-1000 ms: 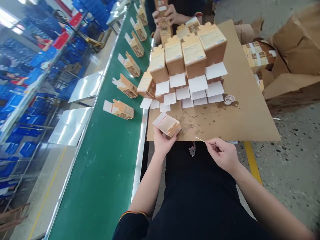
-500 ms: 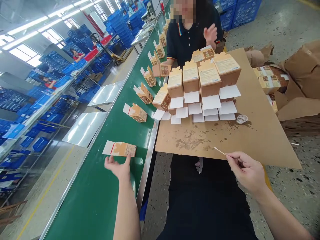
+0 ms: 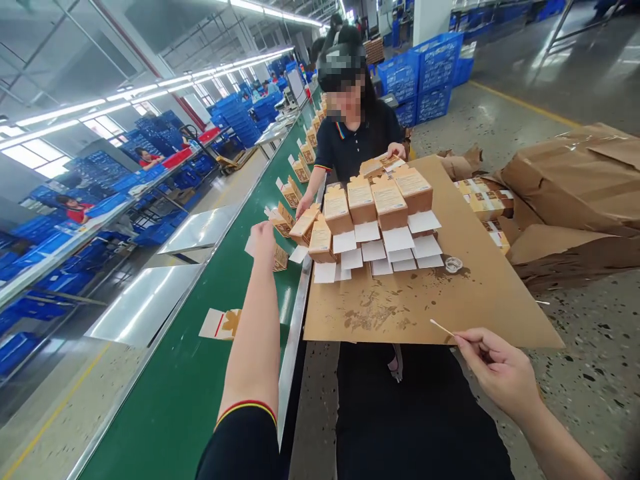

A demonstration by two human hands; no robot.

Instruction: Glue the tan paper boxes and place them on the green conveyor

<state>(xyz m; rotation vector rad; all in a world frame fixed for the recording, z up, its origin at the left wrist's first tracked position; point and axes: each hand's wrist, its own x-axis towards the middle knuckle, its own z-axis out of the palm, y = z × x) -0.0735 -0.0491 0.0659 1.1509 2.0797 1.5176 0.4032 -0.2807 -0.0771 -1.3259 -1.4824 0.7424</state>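
Observation:
My right hand (image 3: 497, 367) pinches a cotton swab (image 3: 443, 328), its white tip pointing left over the front edge of the cardboard sheet (image 3: 400, 320). My left hand (image 3: 263, 239) reaches far forward over the green conveyor belt (image 3: 165, 393), its fingers curled over an open carton (image 3: 281, 259). The fingertips are hidden behind the hand and the carton's flap. Nearer me, another carton (image 3: 223, 324) with a white flap and red strip lies on the belt, partly covered by my forearm. Several brown cartons (image 3: 390, 200) stand stacked on the sheet, white flaps hanging toward me.
Across the sheet a co-worker (image 3: 355, 143) has one hand by the belt cartons and one on a carton at the back. A small clear dish (image 3: 453, 265) sits by wet spots on the sheet. Torn brown paper packaging (image 3: 575, 193) lies at the right, beside blue crates (image 3: 430, 80).
My left hand has moved forward from the near carton to one farther up the belt. My right hand still holds the swab. The co-worker's hands have lowered to the cartons.

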